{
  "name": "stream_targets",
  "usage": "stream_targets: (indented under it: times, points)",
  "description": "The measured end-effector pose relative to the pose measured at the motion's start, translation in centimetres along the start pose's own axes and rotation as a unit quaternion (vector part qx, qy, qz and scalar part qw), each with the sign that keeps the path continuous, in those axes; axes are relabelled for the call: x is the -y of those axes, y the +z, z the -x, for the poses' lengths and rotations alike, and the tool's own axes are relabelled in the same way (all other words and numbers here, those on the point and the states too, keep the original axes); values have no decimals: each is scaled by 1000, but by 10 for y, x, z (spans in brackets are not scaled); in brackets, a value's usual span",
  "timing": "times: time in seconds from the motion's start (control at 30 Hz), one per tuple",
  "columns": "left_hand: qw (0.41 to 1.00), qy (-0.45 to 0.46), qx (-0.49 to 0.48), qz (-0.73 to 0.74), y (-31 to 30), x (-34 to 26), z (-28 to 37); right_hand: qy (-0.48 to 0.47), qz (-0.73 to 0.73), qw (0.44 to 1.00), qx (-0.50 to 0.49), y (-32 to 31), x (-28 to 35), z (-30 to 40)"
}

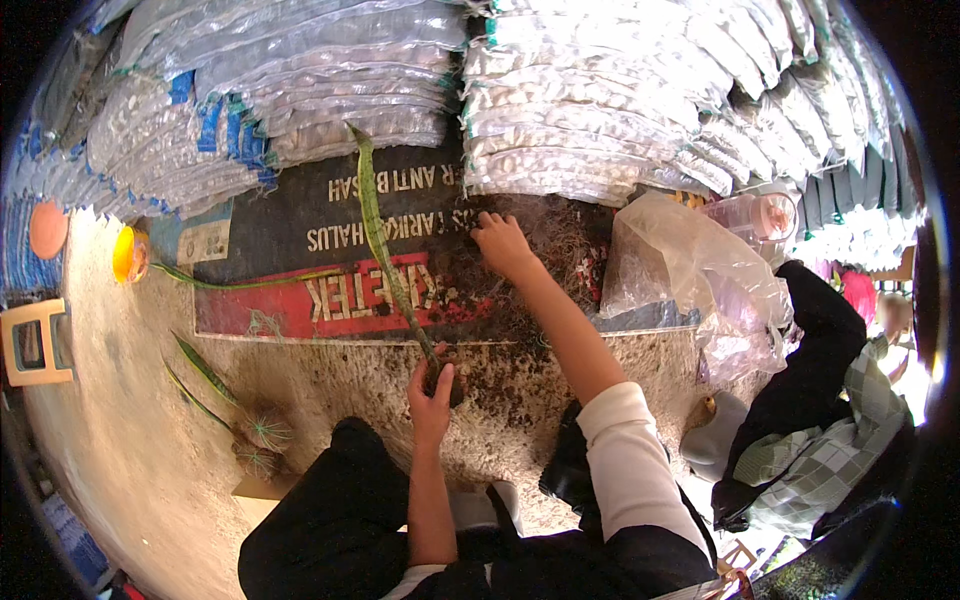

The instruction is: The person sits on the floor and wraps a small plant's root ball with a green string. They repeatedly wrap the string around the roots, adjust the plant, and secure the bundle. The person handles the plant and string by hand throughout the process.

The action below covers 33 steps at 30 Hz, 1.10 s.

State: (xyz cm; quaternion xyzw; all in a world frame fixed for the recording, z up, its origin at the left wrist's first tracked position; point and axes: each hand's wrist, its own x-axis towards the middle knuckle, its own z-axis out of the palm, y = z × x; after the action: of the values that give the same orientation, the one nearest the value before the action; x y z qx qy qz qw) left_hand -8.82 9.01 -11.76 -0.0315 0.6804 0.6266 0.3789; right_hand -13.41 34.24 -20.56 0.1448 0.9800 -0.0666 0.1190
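Note:
My left hand (429,411) grips the base of a snake plant, close to its dark root clump, low in front of my knees. Its long mottled leaf (381,247) rises away from me across a black and red printed sheet (277,247). Farther forward, my right hand (501,241) reaches down to tangled brown root fibres (559,247) on that sheet. The right fingers are curled, and their tips meet the dark material; whether they pinch any is unclear. Crumbs of dark soil (517,375) lie between the sheet and me.
Stacked filled plastic sacks (570,105) wall the far side. A clear plastic bag (675,262) and a lidded plastic container (757,217) stand right, near another person's dark sleeve or leg (821,322). Leftward are a yellow pot (130,255), a stool (37,341) and spiky plants (262,439).

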Motion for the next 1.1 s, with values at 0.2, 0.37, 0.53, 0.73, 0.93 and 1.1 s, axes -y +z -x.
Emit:
stream_targets:
  times: [0.2,0.37,0.53,0.73,0.93,1.1]
  points:
    - [999,27,11,39,5,-8,8,119,-322,933,-111,-7,-22,44]
    - [978,19,76,192,19,-23,31,215,-475,834,-180,-14,-33,94]
    - [965,25,115,234,29,-42,70,160,-580,778,-181,-112,-11,132]
    - [916,29,220,335,18,-58,105,60,-590,792,-147,-237,32,171]
    - [863,70,316,389,11,-84,136,-28,-456,883,-108,-313,77,229]
    - [821,103,356,433,5,-121,146,-61,-330,924,-184,-341,129,285]
